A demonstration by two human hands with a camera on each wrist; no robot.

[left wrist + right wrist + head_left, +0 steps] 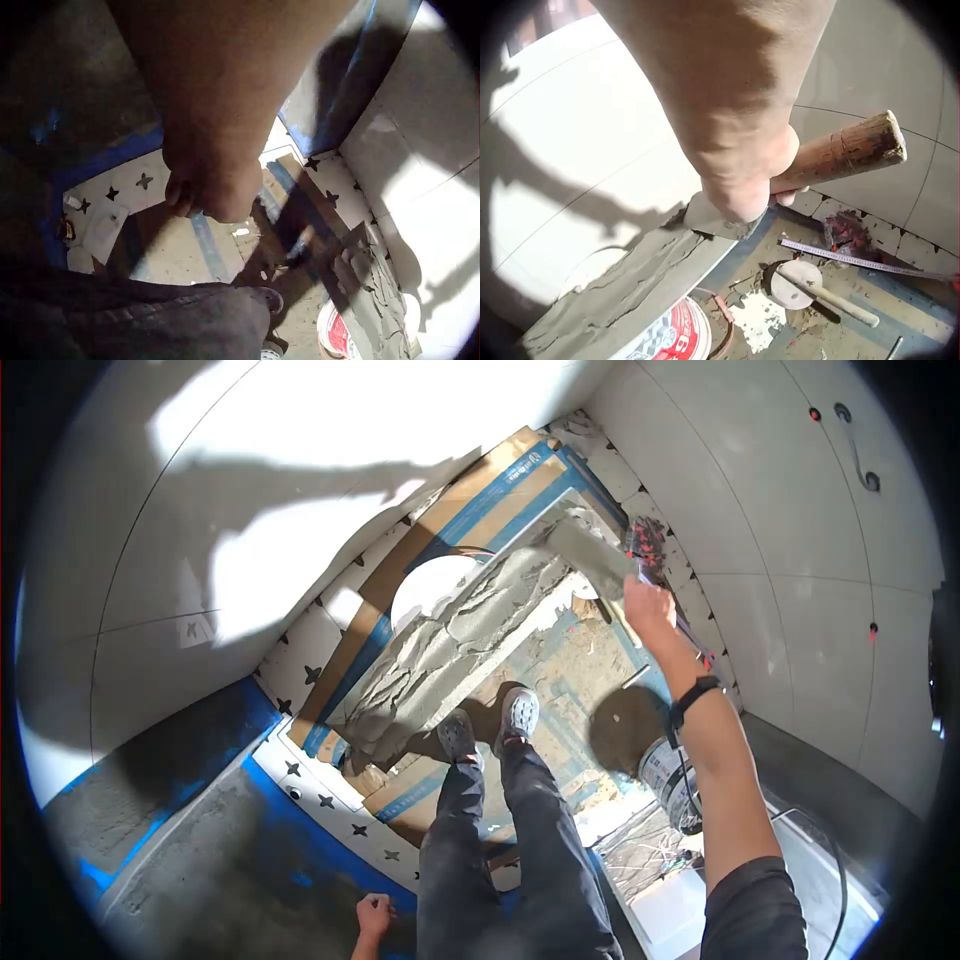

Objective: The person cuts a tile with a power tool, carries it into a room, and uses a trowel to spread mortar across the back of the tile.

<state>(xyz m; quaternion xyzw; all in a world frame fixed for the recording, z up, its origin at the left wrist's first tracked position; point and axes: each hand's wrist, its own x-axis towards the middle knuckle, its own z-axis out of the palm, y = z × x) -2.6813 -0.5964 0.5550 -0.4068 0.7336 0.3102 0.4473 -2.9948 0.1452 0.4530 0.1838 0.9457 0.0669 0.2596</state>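
My right hand [650, 608] [742, 176] grips the wooden handle [840, 154] of a trowel, its flat blade [592, 556] [711, 217] lying against the upper end of a long tile strip. Grey mortar [455, 625] [622, 281] covers the strip in rough ridges. A bucket with a red and white label [673, 334] [334, 331] is partly hidden beneath the strip. Low beside my legs, my left hand [374, 914] [217, 187] hangs with fingers loosely curled, holding nothing.
Around my feet is cardboard with blue tape [405, 800]. Another bucket [668, 775] stands right of my legs. A measuring tape [870, 264] and a wooden-handled tool [840, 304] lie near the far wall. White tiles with cross-shaped spacers [360, 830] edge the floor; large tiled walls rise on both sides.
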